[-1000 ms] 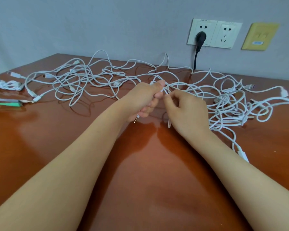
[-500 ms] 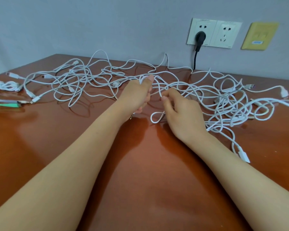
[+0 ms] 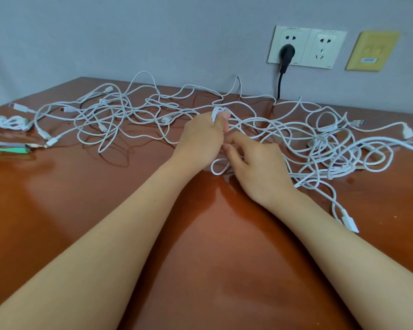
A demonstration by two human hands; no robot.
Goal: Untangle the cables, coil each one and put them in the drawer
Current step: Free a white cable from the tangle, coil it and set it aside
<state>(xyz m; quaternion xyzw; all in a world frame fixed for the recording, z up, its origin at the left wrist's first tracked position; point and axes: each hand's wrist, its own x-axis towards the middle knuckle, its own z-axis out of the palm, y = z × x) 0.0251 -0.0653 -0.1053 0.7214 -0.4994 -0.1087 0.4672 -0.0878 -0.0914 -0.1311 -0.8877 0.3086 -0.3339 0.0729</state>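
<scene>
- On the glossy reddish-brown wooden table, the tangle of thin white charging cables sprawls from the left edge to the right, close to the wall
- The left hand is closed in a fist round gathered loops of white cable, which stick out above its thumb
- The right hand, fingers curled, appears to pinch a slack loop of that cable just beside the left
- The cables look light, limp and smooth, likely to slip through fingers and snag at their plugs; each is best gripped near a free connector, with the slack fed back through crossings
- No drawer is in view
</scene>
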